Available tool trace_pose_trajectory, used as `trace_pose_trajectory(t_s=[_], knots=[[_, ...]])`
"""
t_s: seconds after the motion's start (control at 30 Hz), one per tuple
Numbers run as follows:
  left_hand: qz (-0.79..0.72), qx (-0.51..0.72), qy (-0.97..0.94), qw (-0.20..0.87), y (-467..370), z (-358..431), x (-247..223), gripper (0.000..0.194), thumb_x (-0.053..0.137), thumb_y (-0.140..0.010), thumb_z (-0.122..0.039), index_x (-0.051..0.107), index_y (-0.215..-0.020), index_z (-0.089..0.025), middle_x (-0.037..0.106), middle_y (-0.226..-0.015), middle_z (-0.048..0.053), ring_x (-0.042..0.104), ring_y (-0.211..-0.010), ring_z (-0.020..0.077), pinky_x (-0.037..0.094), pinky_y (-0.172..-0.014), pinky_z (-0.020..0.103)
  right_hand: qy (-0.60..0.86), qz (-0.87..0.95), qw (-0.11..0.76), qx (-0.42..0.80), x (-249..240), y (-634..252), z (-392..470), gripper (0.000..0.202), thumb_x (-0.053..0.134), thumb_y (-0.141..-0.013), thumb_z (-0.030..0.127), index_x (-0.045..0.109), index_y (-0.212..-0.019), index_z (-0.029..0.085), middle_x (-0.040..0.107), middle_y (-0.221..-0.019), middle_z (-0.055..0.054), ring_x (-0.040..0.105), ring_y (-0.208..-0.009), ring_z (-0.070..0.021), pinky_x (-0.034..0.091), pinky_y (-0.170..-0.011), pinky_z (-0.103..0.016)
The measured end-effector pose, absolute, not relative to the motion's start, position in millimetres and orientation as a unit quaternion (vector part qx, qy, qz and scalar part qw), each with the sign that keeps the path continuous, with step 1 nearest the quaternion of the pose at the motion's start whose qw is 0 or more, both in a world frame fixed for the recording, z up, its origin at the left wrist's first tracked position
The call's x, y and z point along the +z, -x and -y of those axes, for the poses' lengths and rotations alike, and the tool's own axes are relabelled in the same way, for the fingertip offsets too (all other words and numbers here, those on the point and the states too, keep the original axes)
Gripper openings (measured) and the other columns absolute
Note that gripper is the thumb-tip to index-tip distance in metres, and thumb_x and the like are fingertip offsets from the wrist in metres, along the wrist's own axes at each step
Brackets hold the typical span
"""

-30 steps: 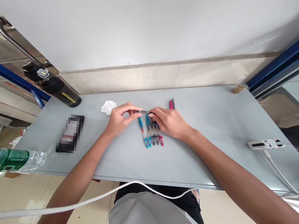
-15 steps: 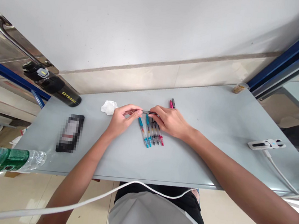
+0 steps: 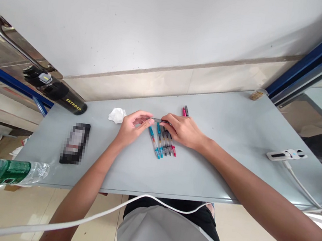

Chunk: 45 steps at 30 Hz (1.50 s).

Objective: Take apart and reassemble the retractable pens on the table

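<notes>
Over the middle of the grey table (image 3: pixel 139 172), my left hand (image 3: pixel 133 128) pinches one end of a thin dark pen part (image 3: pixel 157 120). The fingers of my right hand (image 3: pixel 181 130) are closed on its other end. The part lies roughly level between my fingertips. Just below it, several clear-barrelled pens lie side by side: a blue pen (image 3: pixel 154 143) at the left, another blue one, dark ones, and a red one (image 3: pixel 174 152) at the right. My right hand partly covers their upper ends. Behind it lie a pink cap (image 3: pixel 184 111) and a grey cap (image 3: pixel 187 110).
Crumpled tissue (image 3: pixel 117 115) lies left of my left hand. Farther left are a pixelated black object (image 3: pixel 75 143), a black bottle (image 3: pixel 61 92) and a clear plastic bottle (image 3: pixel 10 172). A small tub (image 3: pixel 258 94) and a white device (image 3: pixel 287 155) with a cable are on the right.
The dark part between my fingertips looks slightly more curved. Both hands have kept nearly the same place and grip.
</notes>
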<state>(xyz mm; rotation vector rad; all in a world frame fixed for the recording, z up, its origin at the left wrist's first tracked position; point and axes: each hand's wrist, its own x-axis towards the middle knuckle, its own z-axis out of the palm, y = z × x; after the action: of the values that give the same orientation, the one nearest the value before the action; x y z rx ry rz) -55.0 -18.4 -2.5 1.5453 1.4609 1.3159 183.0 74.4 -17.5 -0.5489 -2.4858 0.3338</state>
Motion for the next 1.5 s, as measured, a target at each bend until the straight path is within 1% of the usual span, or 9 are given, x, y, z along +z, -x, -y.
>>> trace_pose_trajectory(t_s=[0.2, 0.37, 0.5, 0.67, 0.8, 0.97, 1.13, 1.27, 1.5], knots=[[-0.55, 0.5, -0.597, 0.303, 54.1, 19.1, -1.7, 0.038, 0.088, -0.092, -0.047, 0.081, -0.121, -0.024, 0.082, -0.117, 0.009, 0.077, -0.11, 0.0245, 0.061, -0.094, 0.035, 0.205, 0.927, 0.285, 0.13, -18.8, -183.0, -74.3, 0.037, 0.037, -0.121, 0.043, 0.065, -0.119, 0.019, 0.078, -0.097, -0.007, 0.057, -0.065, -0.0174, 0.026, -0.058, -0.033], [-0.558, 0.492, -0.591, 0.313, 53.5, 19.5, -1.8, 0.029, 0.084, -0.096, -0.05, 0.084, -0.105, -0.022, 0.082, -0.101, 0.007, 0.078, -0.097, 0.0229, 0.062, -0.091, 0.037, 0.202, 0.929, 0.282, 0.13, -19.6, -182.5, -74.3, 0.038, 0.038, -0.121, 0.044, 0.066, -0.119, 0.02, 0.078, -0.097, -0.007, 0.059, -0.066, -0.0176, 0.026, -0.059, -0.033], [-0.548, 0.506, -0.593, 0.302, 53.8, 18.4, -2.5, 0.038, 0.089, -0.09, -0.049, 0.081, -0.117, -0.024, 0.081, -0.116, 0.009, 0.077, -0.106, 0.0232, 0.062, -0.092, 0.035, 0.205, 0.929, 0.278, 0.135, -18.5, -182.5, -74.1, 0.04, 0.035, -0.121, 0.044, 0.067, -0.12, 0.019, 0.079, -0.098, -0.008, 0.062, -0.069, -0.0182, 0.026, -0.06, -0.034], [-0.555, 0.493, -0.587, 0.324, 54.1, 18.8, -2.5, 0.032, 0.083, -0.096, -0.05, 0.083, -0.109, -0.021, 0.082, -0.101, 0.008, 0.077, -0.095, 0.0215, 0.062, -0.089, 0.034, 0.206, 0.93, 0.274, 0.131, -17.6, -182.9, -74.2, 0.04, 0.036, -0.121, 0.045, 0.067, -0.12, 0.019, 0.079, -0.098, -0.008, 0.062, -0.069, -0.0182, 0.027, -0.06, -0.034], [-0.548, 0.506, -0.59, 0.308, 53.7, 19.0, -1.5, 0.037, 0.089, -0.092, -0.048, 0.08, -0.118, -0.023, 0.081, -0.116, 0.009, 0.076, -0.106, 0.0221, 0.062, -0.093, 0.034, 0.208, 0.93, 0.275, 0.13, -17.5, -183.1, -74.6, 0.039, 0.037, -0.121, 0.044, 0.067, -0.122, 0.019, 0.08, -0.099, -0.008, 0.062, -0.069, -0.0182, 0.027, -0.06, -0.034], [-0.557, 0.487, -0.587, 0.329, 54.0, 18.8, -0.8, 0.035, 0.082, -0.097, -0.054, 0.083, -0.109, -0.021, 0.081, -0.1, 0.008, 0.077, -0.094, 0.0226, 0.062, -0.087, 0.036, 0.205, 0.931, 0.275, 0.127, -18.3, -183.1, -75.0, 0.04, 0.037, -0.121, 0.045, 0.067, -0.121, 0.019, 0.079, -0.099, -0.008, 0.062, -0.069, -0.0181, 0.026, -0.06, -0.034], [-0.541, 0.501, -0.6, 0.31, 53.7, 19.8, 0.9, 0.036, 0.087, -0.093, -0.048, 0.081, -0.12, -0.025, 0.08, -0.117, 0.008, 0.075, -0.107, 0.0228, 0.062, -0.095, 0.035, 0.21, 0.928, 0.279, 0.131, -18.7, -183.2, -75.1, 0.04, 0.037, -0.121, 0.046, 0.067, -0.122, 0.02, 0.08, -0.101, -0.008, 0.063, -0.07, -0.0184, 0.027, -0.06, -0.034], [-0.556, 0.484, -0.586, 0.336, 53.8, 19.4, -0.5, 0.034, 0.082, -0.097, -0.05, 0.082, -0.116, -0.022, 0.081, -0.101, 0.008, 0.077, -0.094, 0.0217, 0.062, -0.088, 0.035, 0.21, 0.929, 0.277, 0.127, -19.6, -183.1, -75.4, 0.038, 0.039, -0.121, 0.045, 0.068, -0.121, 0.02, 0.079, -0.1, -0.008, 0.062, -0.069, -0.0182, 0.027, -0.059, -0.033], [-0.551, 0.499, -0.58, 0.333, 53.7, 18.9, -1.0, 0.035, 0.085, -0.095, -0.049, 0.082, -0.117, -0.023, 0.082, -0.108, 0.008, 0.077, -0.099, 0.0217, 0.062, -0.089, 0.034, 0.212, 0.929, 0.282, 0.116, -20.1, -183.4, -75.7, 0.036, 0.041, -0.12, 0.044, 0.068, -0.123, 0.02, 0.08, -0.101, -0.006, 0.061, -0.068, -0.0178, 0.027, -0.058, -0.033]])
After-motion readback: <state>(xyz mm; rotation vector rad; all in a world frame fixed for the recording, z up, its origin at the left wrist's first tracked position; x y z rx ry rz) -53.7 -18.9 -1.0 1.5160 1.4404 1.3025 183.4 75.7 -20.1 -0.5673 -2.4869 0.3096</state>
